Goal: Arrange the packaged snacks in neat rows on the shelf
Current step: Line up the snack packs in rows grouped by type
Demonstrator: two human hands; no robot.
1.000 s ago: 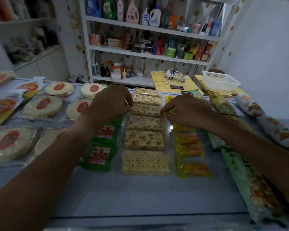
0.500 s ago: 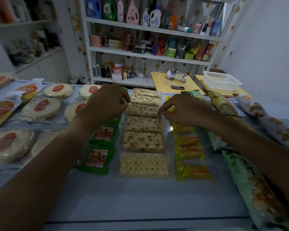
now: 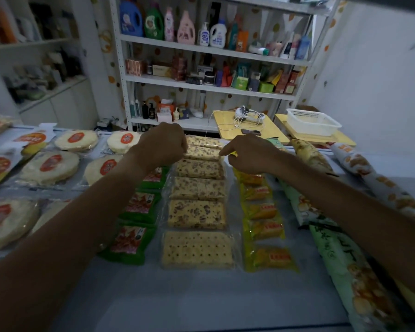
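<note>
A column of clear-wrapped cracker packs (image 3: 197,213) runs down the middle of the pale shelf top (image 3: 201,298). My left hand (image 3: 162,146) and my right hand (image 3: 248,153) pinch the two ends of one cracker pack (image 3: 203,152) near the far end of that column. Green snack packs (image 3: 135,239) line its left side, partly under my left forearm. Yellow snack packs (image 3: 265,213) line its right side. Round flat cakes in clear wrap (image 3: 49,167) lie further left. Long bags of snacks (image 3: 352,279) lie along the right.
Behind the shelf top stands a white rack (image 3: 209,86) with bottles and boxes. A yellow table (image 3: 247,130) holds cables and a phone. A white basket (image 3: 313,122) sits on a second yellow table at right. The shelf top's near part is bare.
Both hands have shifted slightly away from me along the cracker column, now gripping a pack nearer the far end.
</note>
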